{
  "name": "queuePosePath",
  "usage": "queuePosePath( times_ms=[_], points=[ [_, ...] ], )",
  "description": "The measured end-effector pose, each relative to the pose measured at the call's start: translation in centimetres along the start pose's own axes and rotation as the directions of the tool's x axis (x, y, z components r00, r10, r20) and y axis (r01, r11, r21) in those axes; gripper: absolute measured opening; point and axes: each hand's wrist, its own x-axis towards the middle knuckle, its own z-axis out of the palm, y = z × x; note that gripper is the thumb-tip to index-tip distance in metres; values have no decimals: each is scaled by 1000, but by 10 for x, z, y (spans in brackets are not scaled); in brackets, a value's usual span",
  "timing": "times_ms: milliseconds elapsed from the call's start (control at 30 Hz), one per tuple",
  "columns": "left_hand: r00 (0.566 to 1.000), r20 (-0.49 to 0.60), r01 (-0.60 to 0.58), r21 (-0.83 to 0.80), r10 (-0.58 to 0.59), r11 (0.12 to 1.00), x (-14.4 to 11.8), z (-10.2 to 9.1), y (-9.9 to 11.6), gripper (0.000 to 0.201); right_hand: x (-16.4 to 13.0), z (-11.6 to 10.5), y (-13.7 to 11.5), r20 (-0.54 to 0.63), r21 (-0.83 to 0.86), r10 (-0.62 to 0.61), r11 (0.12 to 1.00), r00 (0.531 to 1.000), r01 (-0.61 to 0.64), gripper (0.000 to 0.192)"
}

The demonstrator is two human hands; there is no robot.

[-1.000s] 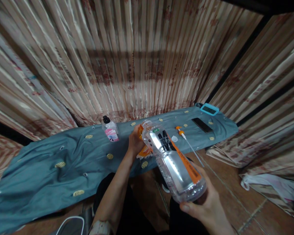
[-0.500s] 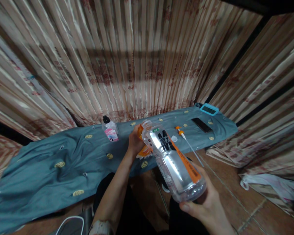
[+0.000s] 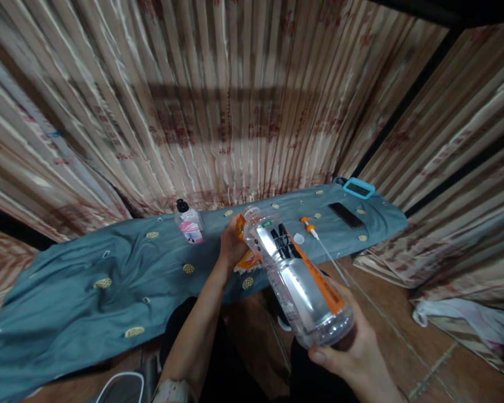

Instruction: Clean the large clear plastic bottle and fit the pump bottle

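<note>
In the head view, the right hand (image 3: 353, 358) grips the base of a large clear plastic bottle with an orange-striped label (image 3: 296, 274), tilted over the blue cloth-covered desk (image 3: 109, 280). The left hand (image 3: 232, 245) clasps an orange pouch (image 3: 248, 257) at the bottle's open mouth.

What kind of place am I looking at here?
Probably a curtained sleeping nook in a home: striped curtains all round, a teal sheet spread low, a phone lying on it, tiled floor.

Orange pack (image 3: 248, 258) mostly hidden behind clear bottle (image 3: 296, 274)
</note>
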Motion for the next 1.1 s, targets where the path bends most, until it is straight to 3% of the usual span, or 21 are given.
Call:
queuePosePath(
  times_ms=[233, 600, 833, 933, 1100],
  points=[
    [1000, -5, 12, 7, -12, 1000, -1, 0, 0, 40, 2, -6, 9, 42, -12, -45, 999, 998, 45, 92],
    [1000, -6, -13, 10, 13, 1000, 0, 1, -3, 40, 0, -2, 3, 10, 30, 15, 999, 1000, -15, 94],
    [1000, -5, -13, 4, 13, 1000, -1, 0, -2, 39, 6, -20, 19, 170, 12, -67, 998, 983, 66, 91],
    [1000, 2, -1, 7, 1, 1000, -1, 0, -2, 38, 5, -19, 18, 169, 10, -68, 998, 983, 67, 90],
    [1000, -6, -17, -11, 17, 1000, -1, 0, -3, 39, 4, -12, 12, 70, 53, -45, 998, 996, 41, 89]
  ],
)
